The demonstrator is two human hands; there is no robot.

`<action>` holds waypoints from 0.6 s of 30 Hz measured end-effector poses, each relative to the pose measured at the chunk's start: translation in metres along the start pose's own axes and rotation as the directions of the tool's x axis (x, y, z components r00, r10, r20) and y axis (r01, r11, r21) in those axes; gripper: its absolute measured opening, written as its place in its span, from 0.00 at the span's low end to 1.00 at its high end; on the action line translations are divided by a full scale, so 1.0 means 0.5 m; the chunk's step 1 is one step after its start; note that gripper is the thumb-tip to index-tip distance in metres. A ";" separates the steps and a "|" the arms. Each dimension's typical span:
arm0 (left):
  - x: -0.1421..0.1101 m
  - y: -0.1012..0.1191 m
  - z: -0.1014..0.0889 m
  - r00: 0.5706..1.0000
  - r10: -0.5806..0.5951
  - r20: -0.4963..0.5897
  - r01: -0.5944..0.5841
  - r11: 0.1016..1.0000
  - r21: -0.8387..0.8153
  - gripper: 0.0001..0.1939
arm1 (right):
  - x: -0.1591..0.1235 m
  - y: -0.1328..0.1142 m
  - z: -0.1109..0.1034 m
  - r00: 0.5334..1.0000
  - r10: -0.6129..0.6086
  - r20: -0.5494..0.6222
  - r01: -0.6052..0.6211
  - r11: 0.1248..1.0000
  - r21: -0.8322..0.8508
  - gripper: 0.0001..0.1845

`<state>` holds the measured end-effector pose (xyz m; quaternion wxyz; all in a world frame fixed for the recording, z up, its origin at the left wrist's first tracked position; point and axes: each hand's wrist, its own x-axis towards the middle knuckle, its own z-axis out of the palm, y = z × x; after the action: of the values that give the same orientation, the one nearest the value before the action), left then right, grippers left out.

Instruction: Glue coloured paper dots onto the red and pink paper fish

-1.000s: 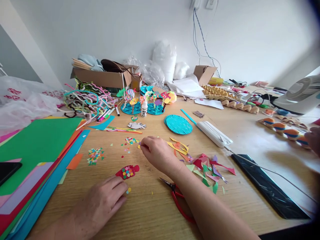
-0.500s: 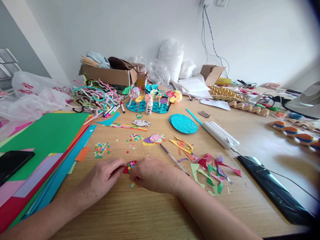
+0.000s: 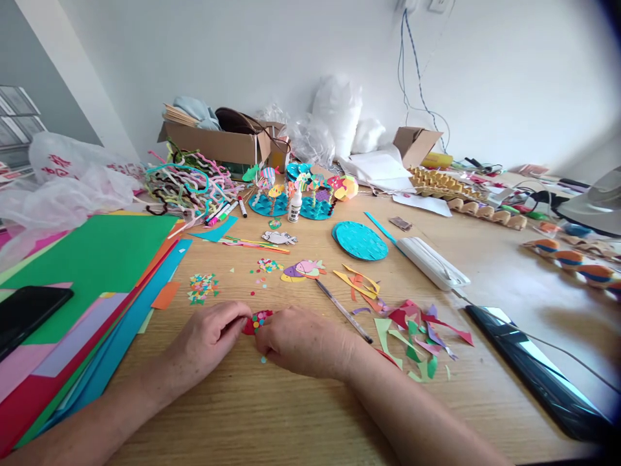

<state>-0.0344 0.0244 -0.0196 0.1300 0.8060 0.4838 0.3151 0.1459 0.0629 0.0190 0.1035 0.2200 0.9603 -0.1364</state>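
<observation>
A small red paper cutout (image 3: pixel 250 325) covered with colored paper dots lies on the table between my hands. My left hand (image 3: pixel 213 330) pinches its left edge between thumb and fingertips. Over its right side, my right hand (image 3: pixel 298 340) is closed with fingertips pointing down; whatever they hold is hidden. Just below them lies a loose blue dot (image 3: pixel 263 360). Beyond the hands are a pile of small dots (image 3: pixel 268 265), a pile of confetti bits (image 3: pixel 202 287) and paper fish cutouts (image 3: pixel 310 267), purple, yellow and pink. A pen (image 3: pixel 344 312) lies to the right.
Colored paper sheets (image 3: pixel 111 259) and a black phone (image 3: pixel 33 317) are at left. Paper scraps (image 3: pixel 412 333), a white power strip (image 3: pixel 431 262) and a dark glossy slab (image 3: pixel 533 369) lie at right. Behind stand a glue bottle (image 3: pixel 294 208), blue discs (image 3: pixel 359 241) and pipe cleaners (image 3: pixel 189 184).
The whole view has shifted slightly. A yellow dot beside the blue one below my right hand no longer shows. Both hands remain at the red cutout.
</observation>
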 end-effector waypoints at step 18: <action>-0.003 0.006 0.000 1.000 -0.005 0.021 0.005 1.000 -0.004 0.11 | 0.000 0.002 0.000 1.000 -0.030 -0.003 0.029 0.999 -0.031 0.08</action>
<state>-0.0327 0.0214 -0.0186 0.1376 0.8079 0.4838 0.3071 0.1464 0.0636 0.0188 0.1034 0.2044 0.9657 -0.1227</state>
